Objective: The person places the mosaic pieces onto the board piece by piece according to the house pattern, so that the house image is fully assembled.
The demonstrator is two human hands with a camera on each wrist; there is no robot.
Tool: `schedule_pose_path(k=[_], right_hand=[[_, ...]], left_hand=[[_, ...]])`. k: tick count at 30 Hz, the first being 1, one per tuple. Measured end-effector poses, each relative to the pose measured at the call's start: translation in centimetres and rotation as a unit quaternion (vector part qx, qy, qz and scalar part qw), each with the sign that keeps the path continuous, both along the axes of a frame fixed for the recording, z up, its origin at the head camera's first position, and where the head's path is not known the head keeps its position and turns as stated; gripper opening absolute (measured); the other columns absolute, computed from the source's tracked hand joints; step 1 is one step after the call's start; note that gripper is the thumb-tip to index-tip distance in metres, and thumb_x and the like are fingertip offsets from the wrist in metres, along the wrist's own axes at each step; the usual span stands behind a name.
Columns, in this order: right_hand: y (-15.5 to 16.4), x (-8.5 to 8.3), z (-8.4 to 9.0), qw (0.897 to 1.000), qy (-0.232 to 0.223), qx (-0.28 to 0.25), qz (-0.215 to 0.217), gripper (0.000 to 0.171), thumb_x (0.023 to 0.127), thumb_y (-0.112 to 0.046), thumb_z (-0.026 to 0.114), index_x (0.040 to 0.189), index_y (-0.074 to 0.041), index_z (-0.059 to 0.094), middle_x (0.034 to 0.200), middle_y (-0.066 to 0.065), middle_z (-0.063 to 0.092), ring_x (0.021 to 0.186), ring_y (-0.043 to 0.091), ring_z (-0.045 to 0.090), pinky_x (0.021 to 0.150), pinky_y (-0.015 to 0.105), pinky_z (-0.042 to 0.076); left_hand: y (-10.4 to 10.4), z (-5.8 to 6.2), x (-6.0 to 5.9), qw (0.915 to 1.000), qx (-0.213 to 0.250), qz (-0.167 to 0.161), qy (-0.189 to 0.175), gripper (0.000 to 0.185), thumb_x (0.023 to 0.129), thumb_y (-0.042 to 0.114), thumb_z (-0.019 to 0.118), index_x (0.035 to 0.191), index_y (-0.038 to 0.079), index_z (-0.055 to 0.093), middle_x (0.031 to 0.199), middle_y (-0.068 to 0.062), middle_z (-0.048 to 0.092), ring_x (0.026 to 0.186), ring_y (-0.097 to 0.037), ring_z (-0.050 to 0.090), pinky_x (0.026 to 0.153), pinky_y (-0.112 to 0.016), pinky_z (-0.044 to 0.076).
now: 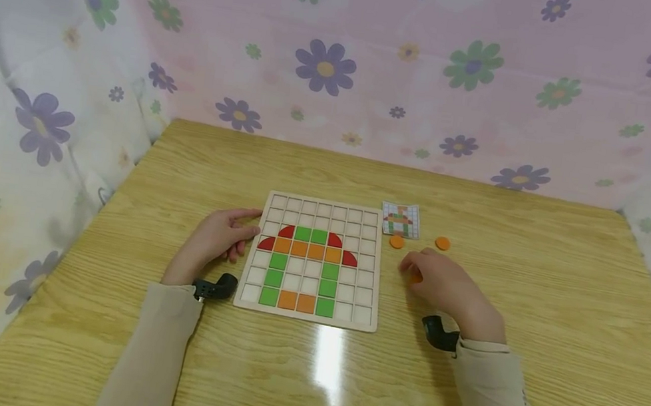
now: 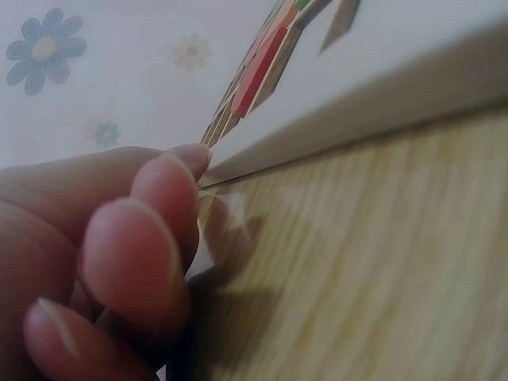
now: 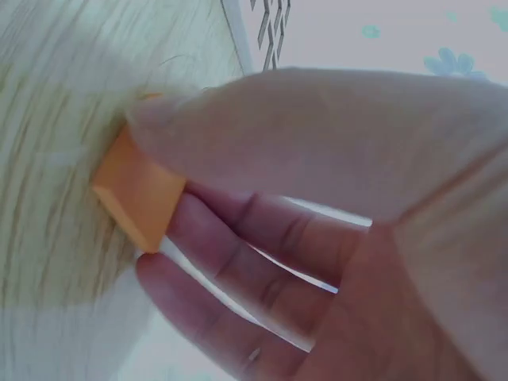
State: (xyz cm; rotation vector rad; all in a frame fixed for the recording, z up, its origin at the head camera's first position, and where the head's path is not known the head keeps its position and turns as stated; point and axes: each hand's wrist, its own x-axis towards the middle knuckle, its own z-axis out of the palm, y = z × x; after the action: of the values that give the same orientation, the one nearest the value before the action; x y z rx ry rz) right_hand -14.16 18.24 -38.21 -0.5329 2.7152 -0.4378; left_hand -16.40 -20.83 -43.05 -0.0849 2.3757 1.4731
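An orange square tile [image 3: 139, 194] sat pinched in the right hand [image 1: 448, 287], thumb on top and fingers [image 3: 238, 238] curled beneath it, low over the bench [image 1: 533, 287] just right of the puzzle board [image 1: 314, 262]. In the head view only a sliver of that tile [image 1: 415, 278] showed under the knuckles. The board was a pale wooden grid lying flat near the middle of the bench, partly filled: red quarter-round pieces [image 1: 287, 231] capped a row of orange squares [image 1: 307, 250], two green squares [image 1: 311, 235] sat between the upper red pieces, two green columns [image 1: 275, 278] ran down either side, and two orange squares [image 1: 296, 301] lay in the bottom row between them. The left hand [image 1: 219, 239] lay flat on the bench at the board's left edge, fingers [image 2: 159, 206] relaxed and nearly straight, tips touching the rim and grasping nothing; the left wrist view showed the fingertips against the board's edge. Beyond the right hand, two orange round discs [image 1: 397, 242] [image 1: 443, 243] lay loose on the bench, well apart from each other. Just behind them, beside the board's far right corner, lay a small pattern card [image 1: 401, 219] printed with a gridded figure. Both wrists carried black camera mounts [image 1: 216, 288] over beige sleeves [image 1: 154, 351]. A floral cloth [image 1: 377, 68] in pink and white hung round the bench on three sides.
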Motion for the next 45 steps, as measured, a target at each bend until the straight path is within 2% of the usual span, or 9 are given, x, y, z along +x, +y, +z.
schedule_pose_path(k=[5,13,24,27,31,34,36,41,45], right_hand=[[0.3,0.0,-0.1,1.000,0.008,0.001,0.002,0.023,0.084,-0.004,0.058,0.104,-0.012,0.064,0.100,0.004,0.059,0.086,0.018,0.053,0.077,0.038,0.046],[0.3,-0.6,0.1,1.000,-0.005,-0.016,-0.006,0.020,0.084,-0.010,0.064,0.104,-0.010,0.064,0.092,0.003,0.059,0.079,0.018,0.051,0.071,0.034,0.044],[0.2,-0.7,-0.4,1.000,-0.012,-0.016,-0.018,0.013,0.086,-0.023,0.064,0.096,-0.014,0.064,0.084,-0.002,0.059,0.074,0.015,0.049,0.071,0.032,0.043],[-0.1,-0.8,-0.8,1.000,0.005,-0.014,-0.015,0.014,0.087,-0.027,0.063,0.096,-0.016,0.063,0.082,-0.003,0.059,0.071,0.013,0.049,0.069,0.031,0.043],[-0.8,-0.9,-1.2,0.999,0.039,-0.030,0.000,0.014,0.088,-0.030,0.062,0.097,-0.019,0.062,0.079,-0.005,0.057,0.068,0.012,0.047,0.065,0.028,0.041],[-1.4,-1.0,-1.3,0.997,0.062,-0.047,0.012,0.013,0.089,-0.028,0.061,0.099,-0.020,0.063,0.080,-0.006,0.057,0.067,0.012,0.046,0.064,0.027,0.041],[-1.9,-1.1,-1.3,0.996,0.072,-0.050,0.016,0.014,0.090,-0.026,0.060,0.101,-0.019,0.064,0.080,-0.006,0.057,0.067,0.012,0.046,0.063,0.027,0.040],[-3.1,-1.5,-1.0,0.997,0.050,-0.054,0.011,0.019,0.092,-0.026,0.056,0.107,-0.017,0.063,0.083,-0.005,0.057,0.070,0.014,0.046,0.064,0.028,0.039],[-4.0,-2.0,-1.0,0.997,0.019,-0.071,0.001,0.023,0.091,-0.029,0.055,0.111,-0.018,0.061,0.086,-0.003,0.058,0.073,0.015,0.049,0.067,0.030,0.042]], left_hand=[[0.0,-0.1,0.0,1.0000,-0.001,0.001,-0.002,0.044,0.089,0.036,0.059,0.132,0.032,0.048,0.063,-0.012,0.057,0.043,-0.018,0.049,0.046,-0.036,0.050],[-0.2,-0.1,-0.3,0.9998,-0.016,-0.007,0.010,0.050,0.090,0.035,0.059,0.137,0.030,0.043,0.062,-0.012,0.058,0.043,-0.018,0.050,0.043,-0.032,0.047],[-0.2,-0.2,-0.3,0.9999,-0.002,-0.005,0.013,0.052,0.090,0.033,0.060,0.138,0.028,0.042,0.064,-0.012,0.058,0.045,-0.017,0.049,0.047,-0.036,0.051],[-0.2,-0.2,-0.2,0.9999,-0.005,-0.006,0.014,0.050,0.090,0.033,0.060,0.137,0.029,0.043,0.064,-0.012,0.058,0.044,-0.017,0.049,0.047,-0.036,0.050],[-0.1,-0.1,0.0,0.9999,0.015,0.000,0.001,0.050,0.090,0.033,0.060,0.137,0.029,0.043,0.065,-0.011,0.058,0.045,-0.016,0.048,0.046,-0.035,0.050],[-0.1,-0.1,0.1,0.9995,0.031,0.003,-0.009,0.051,0.090,0.032,0.060,0.138,0.028,0.042,0.067,-0.011,0.058,0.046,-0.015,0.048,0.045,-0.034,0.049],[0.0,-0.1,0.1,0.9996,0.026,0.003,-0.006,0.051,0.090,0.032,0.060,0.138,0.028,0.042,0.067,-0.011,0.058,0.046,-0.014,0.048,0.046,-0.034,0.050],[0.0,-0.1,-0.1,0.9999,-0.001,-0.011,0.011,0.051,0.090,0.032,0.059,0.138,0.027,0.042,0.065,-0.011,0.059,0.044,-0.016,0.049,0.046,-0.035,0.050],[0.0,-0.1,-0.1,0.9999,-0.009,-0.008,0.010,0.050,0.090,0.034,0.059,0.137,0.029,0.043,0.065,-0.012,0.059,0.043,-0.017,0.049,0.044,-0.035,0.049]])
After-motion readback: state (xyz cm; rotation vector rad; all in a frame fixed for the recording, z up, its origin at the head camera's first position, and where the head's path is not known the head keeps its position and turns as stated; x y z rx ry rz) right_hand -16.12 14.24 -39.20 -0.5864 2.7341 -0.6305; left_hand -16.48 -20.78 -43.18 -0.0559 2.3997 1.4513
